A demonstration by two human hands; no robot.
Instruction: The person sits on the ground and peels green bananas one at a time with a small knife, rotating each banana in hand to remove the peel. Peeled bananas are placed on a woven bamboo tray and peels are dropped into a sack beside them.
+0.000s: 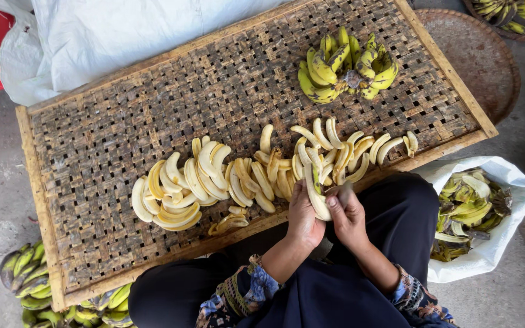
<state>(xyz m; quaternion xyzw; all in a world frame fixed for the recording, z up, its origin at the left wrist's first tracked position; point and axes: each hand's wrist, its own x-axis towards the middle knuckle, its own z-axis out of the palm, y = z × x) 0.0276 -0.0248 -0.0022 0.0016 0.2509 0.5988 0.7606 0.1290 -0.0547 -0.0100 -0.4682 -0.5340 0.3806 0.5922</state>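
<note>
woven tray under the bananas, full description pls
The woven tray is a large rectangle of flat, dark brown, weathered strips plaited in a basket weave, framed by a lighter wooden border. It lies flat and skewed in view, on the grey ground in front of the seated person's knees. A row of peeled bananas lies across its near half and an unpeeled yellow-green bunch sits near its far right corner. A white sack overlaps its far edge. Both hands work just above its near edge.
</note>
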